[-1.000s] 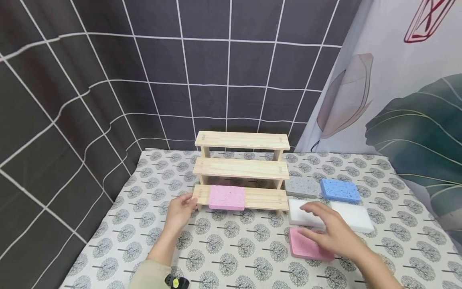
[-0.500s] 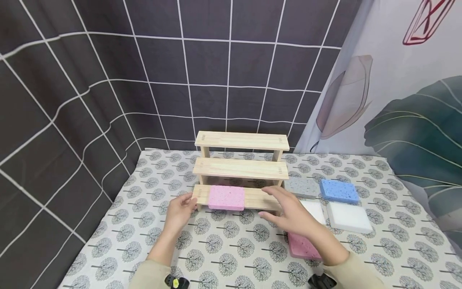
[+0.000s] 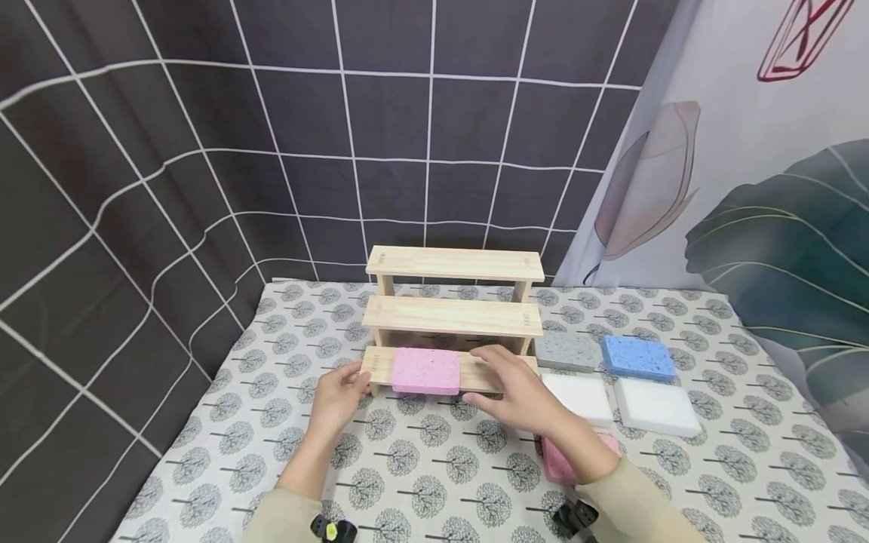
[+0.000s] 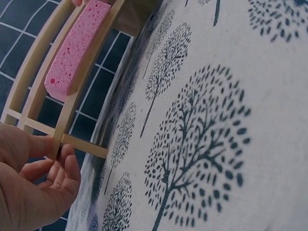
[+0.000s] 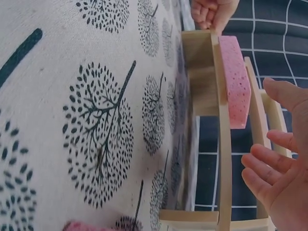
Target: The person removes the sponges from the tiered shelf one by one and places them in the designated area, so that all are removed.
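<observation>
A three-step wooden display stand (image 3: 455, 317) stands on the tablecloth. One light pink sponge (image 3: 426, 371) lies flat on its lowest step, left of the middle. My left hand (image 3: 339, 398) pinches the left end of that step between thumb and fingers, as the left wrist view (image 4: 43, 175) shows. Over the right part of the same step is my right hand (image 3: 512, 388), thumb and fingers spread apart. Its fingertips point at the sponge's right side, with a gap between. In the right wrist view that hand (image 5: 284, 159) holds nothing.
Right of the stand lie a grey sponge (image 3: 567, 352), a blue sponge (image 3: 638, 357) and two white sponges (image 3: 578, 397). A darker pink sponge (image 3: 558, 458) is partly hidden under my right forearm. A dark checked curtain (image 3: 468, 121) hangs behind the table.
My right hand has moved left from above the darker pink and white sponges to the lowest step, near the light pink sponge. The left hand and the stand have stayed put.
</observation>
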The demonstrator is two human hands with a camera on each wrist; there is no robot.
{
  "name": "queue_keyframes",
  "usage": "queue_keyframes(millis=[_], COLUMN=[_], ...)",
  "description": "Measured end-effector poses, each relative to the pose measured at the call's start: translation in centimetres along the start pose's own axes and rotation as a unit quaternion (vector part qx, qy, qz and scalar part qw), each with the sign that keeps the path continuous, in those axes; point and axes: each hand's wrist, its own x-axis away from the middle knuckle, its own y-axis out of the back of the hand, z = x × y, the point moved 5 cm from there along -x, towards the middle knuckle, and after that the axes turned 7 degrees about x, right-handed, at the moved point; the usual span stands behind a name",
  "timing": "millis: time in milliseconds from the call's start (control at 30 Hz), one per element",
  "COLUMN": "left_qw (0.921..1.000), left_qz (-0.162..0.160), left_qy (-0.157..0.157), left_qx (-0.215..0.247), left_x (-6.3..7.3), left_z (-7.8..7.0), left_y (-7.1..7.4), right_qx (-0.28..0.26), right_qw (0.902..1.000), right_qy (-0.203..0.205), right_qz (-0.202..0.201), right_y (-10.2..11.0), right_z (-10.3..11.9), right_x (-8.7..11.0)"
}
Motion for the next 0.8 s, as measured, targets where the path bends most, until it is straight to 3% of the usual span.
queue_keyframes(millis=[800], left_qw=[1.0000], left_qz=[-0.002], left_qy=[0.006], left_qx=[0.004], left_x=[-0.1], left_z=[0.0], left_y=[-0.1], right_qx=[0.022], right_qw=[0.9993], right_qy=[0.024], right_qz=[0.020], right_y=[-2.8], right_z=[1.4], right_x=[-2.6])
